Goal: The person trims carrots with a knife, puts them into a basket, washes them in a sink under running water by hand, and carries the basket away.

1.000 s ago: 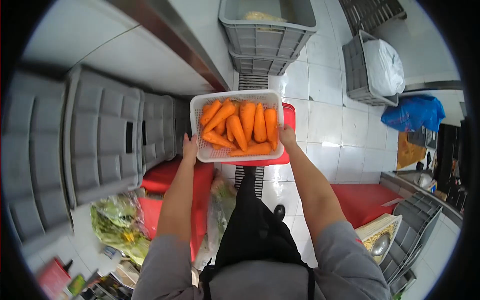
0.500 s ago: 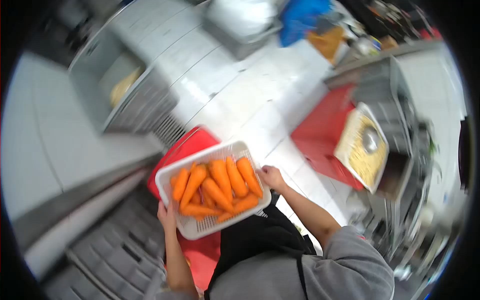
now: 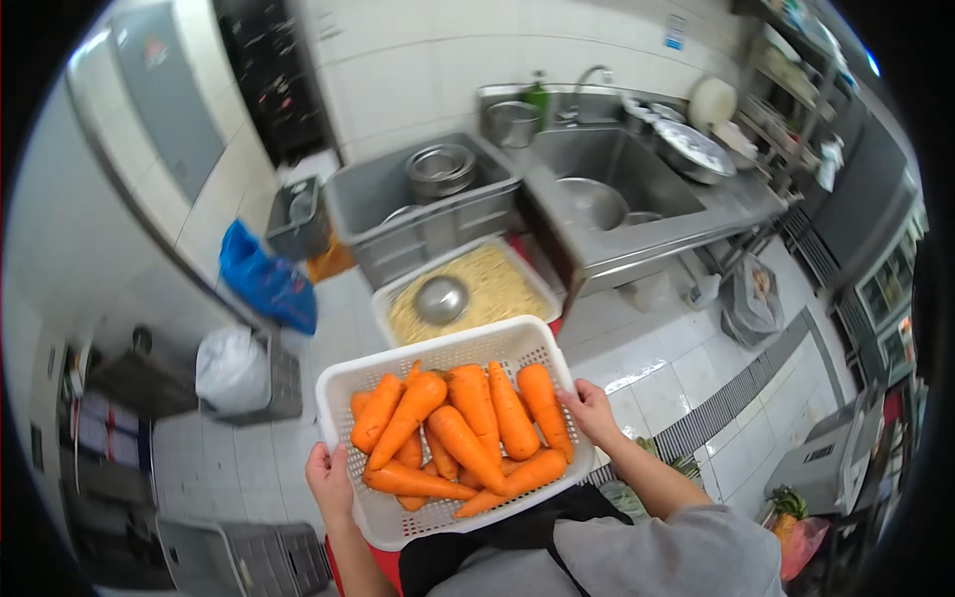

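Note:
A white perforated plastic basket (image 3: 376, 517) full of peeled-looking orange carrots (image 3: 465, 445) is held in front of the body. My left hand (image 3: 330, 482) grips its left side, with the thumb up by the rim. On the right side, my right hand (image 3: 591, 410) holds the rim near the corner. Just beyond the basket lies a white tray of pale yellow strips (image 3: 487, 289) with a metal bowl (image 3: 441, 299) resting on them.
Behind the tray is a grey crate (image 3: 438, 234) with metal pots. A steel sink (image 3: 637, 179) stands back right. Blue bag (image 3: 267, 279) and white bag (image 3: 233, 368) are at left, a grey crate (image 3: 239, 557) lower left. A bagged bin (image 3: 753, 303) stands right.
The view has turned towards the sink and the tray of yellow strips, which now lies straight beyond the basket. Both hands still hold the basket of carrots.

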The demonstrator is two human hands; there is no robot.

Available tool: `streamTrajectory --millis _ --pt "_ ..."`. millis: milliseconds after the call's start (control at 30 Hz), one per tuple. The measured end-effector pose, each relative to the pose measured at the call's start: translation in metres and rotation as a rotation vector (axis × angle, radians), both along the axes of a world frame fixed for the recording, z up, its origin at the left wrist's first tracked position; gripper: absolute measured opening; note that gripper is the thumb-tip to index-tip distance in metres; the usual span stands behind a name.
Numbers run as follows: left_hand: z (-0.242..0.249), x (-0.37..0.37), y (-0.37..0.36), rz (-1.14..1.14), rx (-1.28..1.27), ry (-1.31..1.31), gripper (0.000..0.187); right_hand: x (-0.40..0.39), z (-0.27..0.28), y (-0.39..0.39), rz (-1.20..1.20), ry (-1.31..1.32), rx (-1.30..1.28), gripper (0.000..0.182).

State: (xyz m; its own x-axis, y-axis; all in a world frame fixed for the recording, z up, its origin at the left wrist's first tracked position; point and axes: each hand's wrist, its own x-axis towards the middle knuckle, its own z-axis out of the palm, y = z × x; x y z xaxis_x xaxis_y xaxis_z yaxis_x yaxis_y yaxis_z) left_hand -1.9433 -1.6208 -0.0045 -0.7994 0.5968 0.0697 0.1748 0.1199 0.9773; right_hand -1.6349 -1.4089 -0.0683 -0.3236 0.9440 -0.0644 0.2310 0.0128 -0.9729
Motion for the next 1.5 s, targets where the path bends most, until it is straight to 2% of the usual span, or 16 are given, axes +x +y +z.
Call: streamTrajectory --millis 67,267,400,467,500,667,700,767,900,1100,1200,1267,1333,1400,1467,1500 --pt "-0.003 0.038 0.055 -0.118 -0.014 0.092 0.015 0.067 0.013 0.024 -0.156 0.115 -0.026 0.025" --pt "-0.032 0.152 0.232 -0.386 0.068 -0.255 0.012 0.223 0.023 0.117 -0.39 -0.254 0.134 0.022" --pt "-0.04 0.196 0.301 -0.436 0.002 -0.226 0.011 0.265 0.041 0.168 -0.419 -0.263 0.102 0.025" --pt "-0.039 0.195 0.316 -0.416 0.006 -0.197 0.011 0.264 0.044 0.191 -0.377 -0.392 0.178 0.027" --pt "-0.035 0.193 0.325 -0.364 -0.052 -0.134 0.013 0.262 0.043 0.207 -0.354 -0.454 0.216 0.028" --pt "-0.037 0.155 0.364 -0.194 -0.17 0.045 0.015 0.205 0.037 0.314 -0.161 -0.424 0.372 0.036" --pt "-0.038 0.148 0.372 -0.166 -0.163 0.03 0.017 0.194 0.031 0.338 -0.104 -0.463 0.451 0.037" --pt "-0.043 0.14 0.391 -0.105 -0.141 -0.008 0.019 0.165 0.028 0.391 0.004 -0.521 0.421 0.039" --pt "-0.049 0.131 0.431 -0.001 -0.141 -0.018 0.02 0.124 0.038 0.483 0.169 -0.469 0.514 0.04" --pt "-0.035 0.151 0.497 0.05 -0.226 -0.001 0.014 0.121 0.02 0.589 0.413 -0.445 0.509 0.033" --pt "-0.047 0.141 0.506 0.148 -0.308 0.183 0.014 0.117 -0.006 0.664 0.333 -0.537 0.544 0.026" --pt "-0.041 0.147 0.521 0.214 -0.435 0.321 0.013 0.107 -0.039 0.741 0.506 -0.87 0.43 0.025" --pt "-0.036 0.165 0.523 0.293 -0.536 0.346 0.014 0.091 -0.045 0.787 0.61 -1.464 0.606 0.039" --pt "-0.033 0.171 0.539 0.394 -0.508 0.301 0.016 0.04 -0.076 0.849 0.525 -1.122 0.804 0.045" --pt "-0.031 0.174 0.546 0.45 -0.574 0.329 0.017 -0.028 -0.051 0.884 0.472 -0.762 1.187 0.044" --pt "-0.029 0.177 0.551 0.468 -0.612 0.342 0.018 -0.058 -0.034 0.892 0.378 -0.662 1.302 0.045"
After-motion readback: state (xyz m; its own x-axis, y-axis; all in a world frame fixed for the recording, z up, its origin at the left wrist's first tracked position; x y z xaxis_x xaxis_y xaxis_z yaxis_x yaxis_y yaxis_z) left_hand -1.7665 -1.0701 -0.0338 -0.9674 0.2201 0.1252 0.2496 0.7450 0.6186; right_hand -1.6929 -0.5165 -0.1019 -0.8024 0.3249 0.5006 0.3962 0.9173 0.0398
